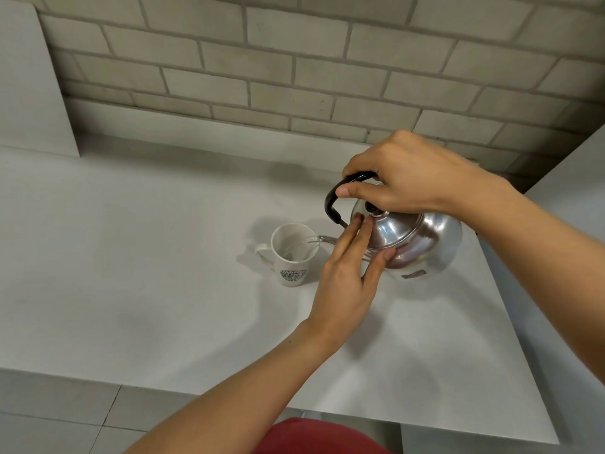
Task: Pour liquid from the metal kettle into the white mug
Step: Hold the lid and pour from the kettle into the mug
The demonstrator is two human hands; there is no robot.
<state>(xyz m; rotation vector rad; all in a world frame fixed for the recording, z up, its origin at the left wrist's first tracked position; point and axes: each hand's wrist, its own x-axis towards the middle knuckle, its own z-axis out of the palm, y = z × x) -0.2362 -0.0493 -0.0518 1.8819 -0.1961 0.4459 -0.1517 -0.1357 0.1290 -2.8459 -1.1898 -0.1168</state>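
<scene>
**Over the mug: pouring under way**

Right of the upright white ceramic mug (292, 253), the tilted shiny metal kettle (422, 240) streams water in. Right hand (409, 181) grips its black handle; left hand (352, 257), fingers spread, steadies the lid. Best tilt slowly, spout above rim.

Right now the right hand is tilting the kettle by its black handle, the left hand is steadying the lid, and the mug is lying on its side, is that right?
Not quite: in the head view the white mug stands upright on the counter. The rest holds: the right hand tilts the metal kettle by its black handle, and the left hand steadies the lid.
</scene>
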